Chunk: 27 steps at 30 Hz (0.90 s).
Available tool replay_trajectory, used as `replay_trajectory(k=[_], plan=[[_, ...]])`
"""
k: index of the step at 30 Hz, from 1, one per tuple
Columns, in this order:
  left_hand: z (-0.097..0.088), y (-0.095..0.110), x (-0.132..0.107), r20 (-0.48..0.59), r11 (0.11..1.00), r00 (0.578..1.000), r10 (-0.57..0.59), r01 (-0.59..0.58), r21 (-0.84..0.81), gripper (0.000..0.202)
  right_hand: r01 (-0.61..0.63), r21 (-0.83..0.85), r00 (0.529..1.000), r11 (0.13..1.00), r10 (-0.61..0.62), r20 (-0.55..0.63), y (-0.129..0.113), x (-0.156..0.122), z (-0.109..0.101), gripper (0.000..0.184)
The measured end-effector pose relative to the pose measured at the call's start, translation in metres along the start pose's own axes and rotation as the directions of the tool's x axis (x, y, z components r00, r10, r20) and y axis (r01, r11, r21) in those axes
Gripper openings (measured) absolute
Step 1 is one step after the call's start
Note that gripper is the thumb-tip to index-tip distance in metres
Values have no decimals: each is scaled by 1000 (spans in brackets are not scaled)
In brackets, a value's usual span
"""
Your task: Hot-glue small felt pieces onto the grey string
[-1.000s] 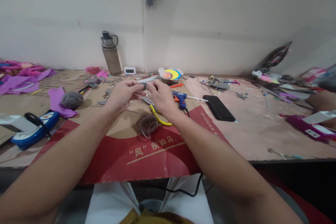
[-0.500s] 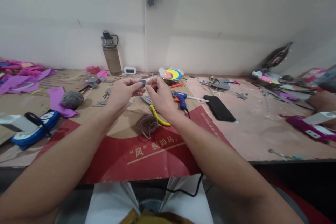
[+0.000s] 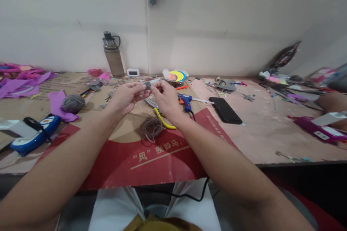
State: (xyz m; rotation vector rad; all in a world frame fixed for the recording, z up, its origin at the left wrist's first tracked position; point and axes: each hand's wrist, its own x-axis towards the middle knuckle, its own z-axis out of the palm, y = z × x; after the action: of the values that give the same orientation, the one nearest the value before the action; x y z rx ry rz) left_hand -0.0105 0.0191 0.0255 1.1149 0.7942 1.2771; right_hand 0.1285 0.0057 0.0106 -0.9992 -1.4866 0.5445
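Observation:
My left hand point(image 3: 125, 96) and my right hand point(image 3: 166, 98) meet above the middle of the table, fingers pinched together on a small grey piece point(image 3: 148, 85) held between them. Just below the hands lie a coil of thin brown cord point(image 3: 150, 127) and yellow-handled pliers point(image 3: 162, 119) on a red and brown cardboard sheet point(image 3: 141, 158). A blue glue gun point(image 3: 186, 101) lies right of my right hand.
A grey yarn ball point(image 3: 72, 103) on purple felt and a blue device point(image 3: 35, 135) sit at the left. A water bottle point(image 3: 112, 56), a small clock point(image 3: 133, 72) and a bowl point(image 3: 175, 76) stand at the back. A black phone point(image 3: 225, 109) lies right; another person's arm point(image 3: 333, 103) is at far right.
My hands have risen slightly and drawn closer, with the small grey piece now pinched between both thumbs and forefingers. Nothing else on the table has moved.

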Motion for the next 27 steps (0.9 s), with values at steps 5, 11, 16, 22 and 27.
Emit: replay_trajectory(k=[5, 11, 16, 22, 27], plan=[[1, 0, 0, -5, 1000, 1000, 1, -1, 2, 3, -5, -24, 1000, 1000, 5, 3, -1, 0, 0, 11], [1, 1, 0, -9, 1000, 1000, 13, -13, 24, 7, -29, -24, 999, 999, 30, 25, -5, -2, 0, 13], [2, 0, -1, -16, 999, 999, 30, -30, 27, 5, -29, -44, 999, 999, 30, 28, -4, -2, 1, 13], [2, 1, 0, -30, 999, 1000, 7, -6, 40, 8, -36, -66, 999, 997, 38, 21, -3, -2, 1, 11], [1, -1, 1, -1, 996, 1000, 29, -28, 85, 9, -20, -97, 999, 995, 23, 27, -1, -2, 2, 11]])
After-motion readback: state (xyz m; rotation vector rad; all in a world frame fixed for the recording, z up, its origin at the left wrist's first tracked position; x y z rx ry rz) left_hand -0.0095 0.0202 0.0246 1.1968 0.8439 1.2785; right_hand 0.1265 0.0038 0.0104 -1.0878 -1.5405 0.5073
